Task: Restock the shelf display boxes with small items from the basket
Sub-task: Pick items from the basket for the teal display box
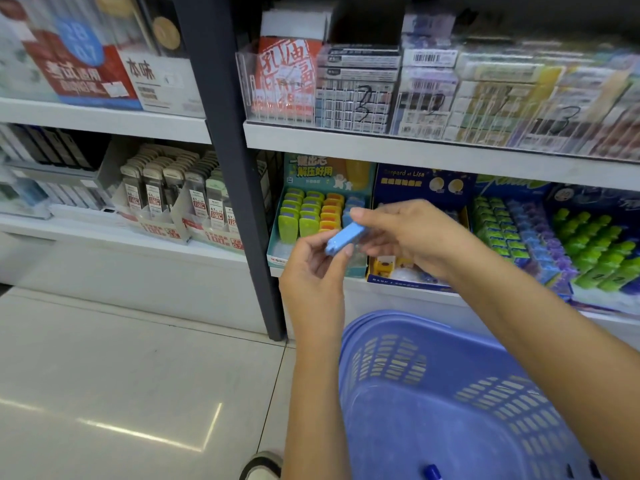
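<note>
Both my hands hold one small blue item (344, 239): my left hand (313, 268) pinches its lower end and my right hand (412, 233) pinches its upper end. It is in the air before the teal display box (276, 237), above the blue basket (433, 341). One more blue thing (432, 473), maybe a pen, lies in the basket.

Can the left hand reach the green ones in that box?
Probably yes: nothing stands between the left hand and the green items, though it and the right hand hold the blue item.
</note>
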Available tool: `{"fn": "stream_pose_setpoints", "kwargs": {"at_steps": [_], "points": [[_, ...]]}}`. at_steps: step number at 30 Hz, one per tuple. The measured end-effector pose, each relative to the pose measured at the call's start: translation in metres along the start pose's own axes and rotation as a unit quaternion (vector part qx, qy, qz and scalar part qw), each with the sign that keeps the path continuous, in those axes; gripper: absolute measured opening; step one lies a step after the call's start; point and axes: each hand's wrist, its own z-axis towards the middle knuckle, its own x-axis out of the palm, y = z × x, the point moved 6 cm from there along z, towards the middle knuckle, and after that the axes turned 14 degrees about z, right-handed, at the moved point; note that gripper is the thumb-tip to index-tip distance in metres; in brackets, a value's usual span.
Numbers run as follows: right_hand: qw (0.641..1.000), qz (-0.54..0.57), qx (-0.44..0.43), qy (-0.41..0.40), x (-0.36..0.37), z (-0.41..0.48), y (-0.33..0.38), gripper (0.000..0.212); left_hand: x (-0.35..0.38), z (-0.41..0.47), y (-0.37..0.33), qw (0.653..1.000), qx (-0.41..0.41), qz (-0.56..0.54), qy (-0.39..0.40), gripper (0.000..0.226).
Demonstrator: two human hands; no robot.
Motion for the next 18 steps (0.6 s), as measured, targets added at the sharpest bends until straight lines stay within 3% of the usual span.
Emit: {"fn": "stream_pose_setpoints", "kwargs": {"at_steps": [3,4,7,11,18], "points": [[0.998,0.005,-0.038,-0.04,-0.013,0.014,0.011,0.016,0.001,0.001,0.001,0.986,0.057,0.156,0.023,0.039],[0.992,-0.07,-0.081,-0.068,-0.019,0.018,0.017,0.021,0.002,0.001,0.004,0.973,0.071,0.219,0.033,0.046],[0.924,-0.316,-0.197,-0.083,-0.017,0.025,0.021,0.029,0.005,0.001,0.017,0.941,0.087,0.318,0.08,0.058],[0.87,-0.436,-0.228,-0.01,-0.002,0.035,-0.001,0.031,0.01,-0.002,0.03,0.924,0.093,0.349,0.126,0.061],[0.835,-0.492,-0.245,0.01,-0.004,0.048,-0.01,0.029,0.008,0.001,0.035,0.926,0.097,0.344,0.122,0.06]]}}
